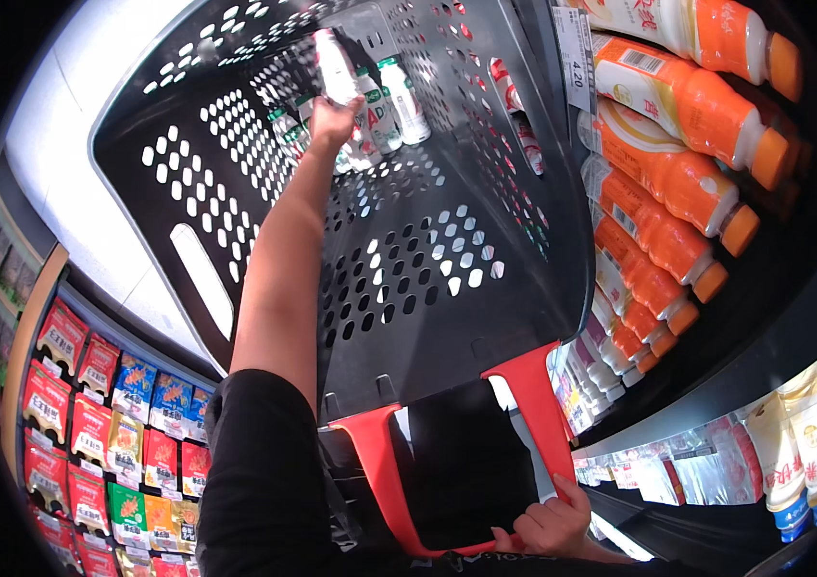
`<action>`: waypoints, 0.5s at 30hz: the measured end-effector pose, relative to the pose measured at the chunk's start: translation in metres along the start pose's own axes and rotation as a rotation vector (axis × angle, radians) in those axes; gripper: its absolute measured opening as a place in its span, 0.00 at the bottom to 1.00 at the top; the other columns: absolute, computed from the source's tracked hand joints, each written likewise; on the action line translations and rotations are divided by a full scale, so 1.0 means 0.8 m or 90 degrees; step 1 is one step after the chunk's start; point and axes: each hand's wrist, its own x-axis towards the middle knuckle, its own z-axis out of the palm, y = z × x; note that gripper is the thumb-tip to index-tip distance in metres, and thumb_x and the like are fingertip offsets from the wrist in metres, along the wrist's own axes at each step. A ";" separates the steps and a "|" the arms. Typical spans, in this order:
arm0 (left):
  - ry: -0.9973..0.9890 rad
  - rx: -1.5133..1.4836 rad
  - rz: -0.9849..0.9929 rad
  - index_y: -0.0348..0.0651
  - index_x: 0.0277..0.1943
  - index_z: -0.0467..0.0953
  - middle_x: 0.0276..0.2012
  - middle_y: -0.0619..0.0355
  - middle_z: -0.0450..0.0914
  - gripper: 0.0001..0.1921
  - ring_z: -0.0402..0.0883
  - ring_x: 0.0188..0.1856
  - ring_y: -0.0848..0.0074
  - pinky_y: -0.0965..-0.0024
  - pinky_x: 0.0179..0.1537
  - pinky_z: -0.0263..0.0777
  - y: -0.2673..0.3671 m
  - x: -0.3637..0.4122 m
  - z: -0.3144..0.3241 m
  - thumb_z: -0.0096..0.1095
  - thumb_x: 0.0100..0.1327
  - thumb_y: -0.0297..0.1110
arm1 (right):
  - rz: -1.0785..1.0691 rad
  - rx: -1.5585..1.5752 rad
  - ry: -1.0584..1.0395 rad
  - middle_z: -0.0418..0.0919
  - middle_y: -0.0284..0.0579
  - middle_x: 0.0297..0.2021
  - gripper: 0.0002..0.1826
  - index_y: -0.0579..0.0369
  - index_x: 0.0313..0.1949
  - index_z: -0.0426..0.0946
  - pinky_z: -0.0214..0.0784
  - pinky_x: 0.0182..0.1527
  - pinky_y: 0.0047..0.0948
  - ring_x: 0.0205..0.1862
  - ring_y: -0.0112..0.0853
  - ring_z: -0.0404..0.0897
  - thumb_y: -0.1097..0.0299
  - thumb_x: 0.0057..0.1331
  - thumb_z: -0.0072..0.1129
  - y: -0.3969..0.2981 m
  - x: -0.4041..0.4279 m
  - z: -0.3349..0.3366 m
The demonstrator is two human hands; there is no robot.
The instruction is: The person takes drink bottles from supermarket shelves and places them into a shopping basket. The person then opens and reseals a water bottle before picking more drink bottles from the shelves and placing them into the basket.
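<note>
My left hand [335, 122] reaches deep into a black plastic shopping basket [408, 360] and grips a white bottle [336, 68] with a pinkish top, which leans to the upper left. Just beyond and beside the hand, several white bottles with green caps [402, 101] stand at the basket's far end; my hand and forearm partly cover them. Down at the lower right, my right hand [552, 521] is closed around the red handle [534, 404] of the basket.
Close on the right, a shelf holds a row of orange drink bottles [682, 108] behind a price tag [575, 61]. White pouches with blue caps [790, 447] sit lower right. Red and coloured snack packets [91, 425] hang on a rack at left, beside the pale tiled floor [84, 122].
</note>
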 end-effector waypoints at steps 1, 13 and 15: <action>-0.015 -0.089 0.029 0.25 0.49 0.78 0.45 0.43 0.84 0.32 0.84 0.48 0.65 0.63 0.51 0.74 0.010 -0.006 0.005 0.75 0.57 0.50 | -0.002 0.002 -0.003 0.68 0.33 0.08 0.25 0.48 0.10 0.69 0.67 0.57 0.43 0.12 0.25 0.71 0.50 0.59 0.63 0.001 0.000 0.001; -0.117 0.031 0.040 0.30 0.69 0.56 0.61 0.34 0.72 0.43 0.72 0.65 0.53 0.64 0.64 0.66 0.081 -0.013 0.076 0.70 0.59 0.44 | 0.019 0.003 -0.010 0.68 0.32 0.08 0.25 0.47 0.10 0.69 0.67 0.58 0.42 0.13 0.25 0.71 0.50 0.59 0.64 0.001 0.001 -0.001; -0.157 0.100 0.052 0.34 0.72 0.51 0.62 0.39 0.72 0.44 0.74 0.64 0.54 0.63 0.64 0.66 0.088 -0.021 0.075 0.67 0.60 0.44 | 0.023 -0.008 -0.012 0.68 0.32 0.08 0.25 0.47 0.10 0.69 0.67 0.58 0.42 0.13 0.25 0.71 0.50 0.59 0.64 0.001 0.001 -0.001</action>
